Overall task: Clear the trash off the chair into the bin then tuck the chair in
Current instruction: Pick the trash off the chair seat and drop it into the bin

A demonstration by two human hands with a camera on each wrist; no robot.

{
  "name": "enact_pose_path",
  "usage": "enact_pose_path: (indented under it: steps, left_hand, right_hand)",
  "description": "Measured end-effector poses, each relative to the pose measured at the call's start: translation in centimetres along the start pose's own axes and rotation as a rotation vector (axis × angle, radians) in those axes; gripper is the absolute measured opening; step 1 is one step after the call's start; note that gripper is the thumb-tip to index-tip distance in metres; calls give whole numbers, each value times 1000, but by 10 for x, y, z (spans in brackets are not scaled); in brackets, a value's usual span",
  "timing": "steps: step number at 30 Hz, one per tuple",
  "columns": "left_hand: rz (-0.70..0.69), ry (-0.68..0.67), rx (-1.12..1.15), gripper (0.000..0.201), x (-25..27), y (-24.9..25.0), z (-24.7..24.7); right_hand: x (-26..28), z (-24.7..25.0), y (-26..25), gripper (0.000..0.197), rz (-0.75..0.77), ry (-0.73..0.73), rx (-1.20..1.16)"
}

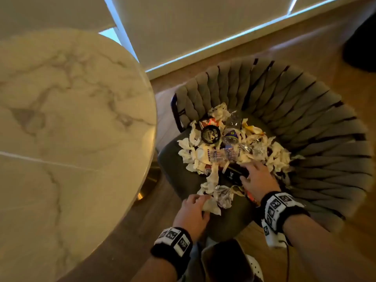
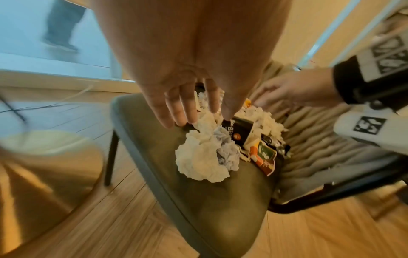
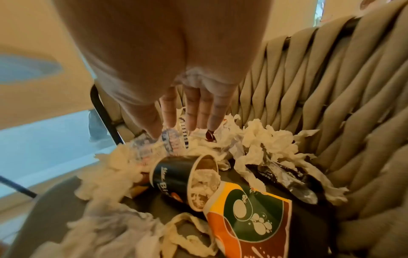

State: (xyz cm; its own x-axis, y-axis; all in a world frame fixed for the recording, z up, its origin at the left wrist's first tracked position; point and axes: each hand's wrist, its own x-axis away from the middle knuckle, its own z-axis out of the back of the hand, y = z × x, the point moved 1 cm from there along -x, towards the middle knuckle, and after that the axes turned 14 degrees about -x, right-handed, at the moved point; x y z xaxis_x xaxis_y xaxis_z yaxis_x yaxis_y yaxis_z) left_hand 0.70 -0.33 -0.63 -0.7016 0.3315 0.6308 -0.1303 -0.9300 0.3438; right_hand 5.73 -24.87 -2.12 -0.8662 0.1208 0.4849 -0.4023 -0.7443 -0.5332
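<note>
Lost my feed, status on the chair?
Both hands open: left hand on a tissue, right hand over the black cup. Trash still covers the chair. No bin in view.

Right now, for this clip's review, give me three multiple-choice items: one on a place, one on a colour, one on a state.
1. Where does the trash lie?
A. on the chair seat
B. on the marble table
C. on the floor

2. What colour is the paper cup's outside?
A. white
B. black
C. red

3. How does the paper cup lie?
A. upright, empty
B. upside down
C. on its side, tissue inside

Key: 1 A, the trash covers the chair seat beside the marble table. 2 B, the paper cup has a black wall. 3 C, its mouth faces sideways with crumpled tissue inside.
</note>
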Motion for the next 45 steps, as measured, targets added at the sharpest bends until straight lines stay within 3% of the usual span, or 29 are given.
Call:
enact_pose_path:
  steps: [3, 6, 9, 12, 16, 19, 21, 25, 29, 33, 36, 40, 45]
  left_hand:
    - [-98, -26, -122, 69, -48, 3, -7]
    - [-98, -35, -168, 87, -87, 9, -33]
    - [-75, 0, -282, 94, -107, 11, -67]
    - [-92, 28, -442, 79, -112, 3, -86]
    - [-196, -4, -471, 57, -120, -12, -92]
    - [-174, 43, -381, 36, -124, -16, -88]
    - [-170, 132, -326, 30, -120, -13, -84]
    - [-97, 347, -1, 17, -82, -1, -81]
    - [-63, 322, 205, 37, -12, 22, -97]
    - [-100, 283, 250, 17, 69, 37, -143]
    - [-20, 178, 296, 14, 102, 41, -188]
    - [105, 59, 304, 21, 94, 29, -248]
    - [237, 7, 316, 17, 37, 12, -323]
  right_hand:
    - [-29, -26, 15, 64, -30, -34, 189]
    - [-38, -48, 28, 83, -31, -40, 291]
    - [-36, -56, 35, 87, 5, 36, 331]
    - [-22, -56, 30, 82, 64, 84, 268]
    - [14, -47, 23, 76, 56, 114, 49]
    - [47, -43, 28, 78, 45, 135, -92]
    - [71, -41, 35, 77, 37, 173, -169]
    - [126, -41, 52, 76, -8, 195, -253]
    - [190, -55, 72, 76, -74, 115, -328]
    - [246, -85, 103, 72, -190, 27, -428]
    - [274, -116, 130, 75, -308, -35, -437]
    - [282, -165, 166, 75, -408, -107, -427]
    - [244, -234, 209, 78, -509, -149, -380]
